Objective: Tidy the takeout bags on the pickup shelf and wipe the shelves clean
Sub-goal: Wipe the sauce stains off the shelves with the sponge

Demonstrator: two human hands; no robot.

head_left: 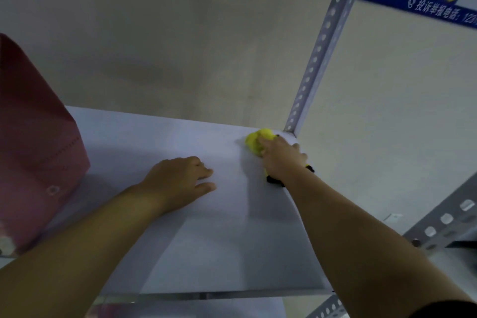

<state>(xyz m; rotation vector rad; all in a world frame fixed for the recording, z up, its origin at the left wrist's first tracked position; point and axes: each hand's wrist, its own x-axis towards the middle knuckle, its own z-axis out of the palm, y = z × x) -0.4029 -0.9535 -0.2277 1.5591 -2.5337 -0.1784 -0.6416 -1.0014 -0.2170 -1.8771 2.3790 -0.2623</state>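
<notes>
Nearest, the front edge of the shelf [206, 253] was seen as a thin metal lip, with the board behind it pale, smooth and flat, apparently a stiff painted sheet. Towards the middle of the shelf the left hand [178, 181] was laid palm down, its fingers stretched out and relaxed, nothing held. It was judged to be steadying the body rather than working.

At the left edge a bag [33, 137] was stood upright on the board. It was dull red, with a matte, non-woven look and a stitched seam, and its sides bulged softly. It was judged light and limp in the walls, likely to sag or tip if pushed low, so it would best be taken by its top or cradled under its base. Its handles were out of view.

At the far right corner the right hand [281, 157] was pressed down with its fingers curled round a yellow cloth [254, 141], bunched into a soft wad against the board. The cloth was judged soft, light and easily squashed, suited to a whole-hand grip. Dark bits beside the wrist could not be identified.

Just behind, a perforated grey post [320, 59] was set upright at that corner. Beyond it a plain beige wall [154, 46] was seen, with a blue sign [438, 10] at the upper right.
</notes>
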